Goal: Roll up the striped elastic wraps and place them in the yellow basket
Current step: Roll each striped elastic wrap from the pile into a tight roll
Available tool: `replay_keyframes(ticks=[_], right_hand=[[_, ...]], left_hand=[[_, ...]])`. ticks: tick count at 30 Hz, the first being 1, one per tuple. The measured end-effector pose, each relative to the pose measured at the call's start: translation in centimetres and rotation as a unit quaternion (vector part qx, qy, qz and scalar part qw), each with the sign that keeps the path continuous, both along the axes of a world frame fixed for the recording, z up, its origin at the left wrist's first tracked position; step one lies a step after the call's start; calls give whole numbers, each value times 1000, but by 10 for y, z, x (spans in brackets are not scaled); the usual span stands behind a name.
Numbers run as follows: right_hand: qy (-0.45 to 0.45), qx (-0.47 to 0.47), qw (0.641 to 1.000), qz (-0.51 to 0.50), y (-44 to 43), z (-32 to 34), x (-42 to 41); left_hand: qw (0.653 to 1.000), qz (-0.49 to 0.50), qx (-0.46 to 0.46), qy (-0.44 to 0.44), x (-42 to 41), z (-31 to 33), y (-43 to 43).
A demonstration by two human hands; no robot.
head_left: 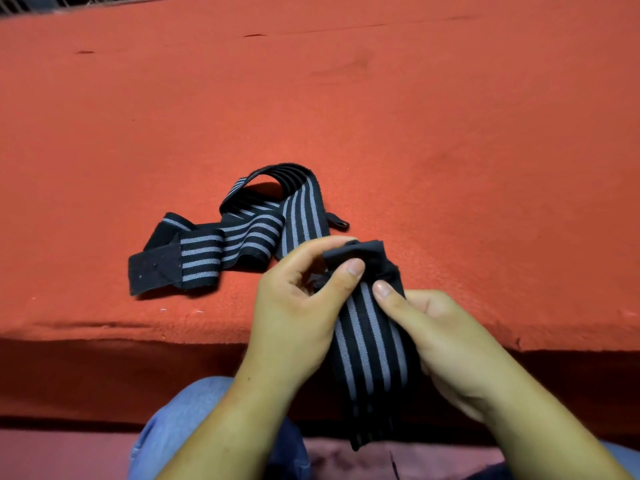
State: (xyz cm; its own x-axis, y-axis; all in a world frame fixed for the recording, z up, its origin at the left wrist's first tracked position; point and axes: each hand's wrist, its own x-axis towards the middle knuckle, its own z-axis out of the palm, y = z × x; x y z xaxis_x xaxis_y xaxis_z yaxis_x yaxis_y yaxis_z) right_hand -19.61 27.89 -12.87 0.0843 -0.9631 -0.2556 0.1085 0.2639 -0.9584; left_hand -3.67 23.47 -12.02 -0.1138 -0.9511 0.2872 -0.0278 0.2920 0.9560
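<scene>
Now my left hand [294, 306] and right hand [443, 334] pinch a striped wrap [370, 334] by its black end over the desk [450, 133] edge; a second wrap [242, 233] lies loose beyond.

A black elastic wrap with grey lengthwise stripes [249, 237] lies unrolled in loose loops on the red table [450, 133]. A second matching wrap [370, 337] hangs over the table's near edge, its plain black end folded over and pinched by the left hand [294, 306] and right hand [446, 337].
</scene>
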Motion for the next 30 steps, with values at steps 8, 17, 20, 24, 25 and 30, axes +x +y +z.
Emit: replay_keyframes(ticks=[8,17,20,24,25,30], right_hand=[[-139,41,989,-29,0,8,-2],[-227,75,970,-43,-2,12,-7],[-246,66,967,-12,-1,14,-8],[-202,13,979,-21,1,17,-5],[-187,6,982,-29,1,17,-4],[-167,-13,985,-31,1,19,-9]], left_hand=[[998,-63,-17,-14,-2,2,3],[994,-86,-44,-44,-2,-4,0],[993,-79,-56,-70,-1,-4,0],[987,-84,-72,-114,-1,-2,4],[985,-88,-76,-124,-1,-1,5],[985,-131,-30,-106,1,1,6]])
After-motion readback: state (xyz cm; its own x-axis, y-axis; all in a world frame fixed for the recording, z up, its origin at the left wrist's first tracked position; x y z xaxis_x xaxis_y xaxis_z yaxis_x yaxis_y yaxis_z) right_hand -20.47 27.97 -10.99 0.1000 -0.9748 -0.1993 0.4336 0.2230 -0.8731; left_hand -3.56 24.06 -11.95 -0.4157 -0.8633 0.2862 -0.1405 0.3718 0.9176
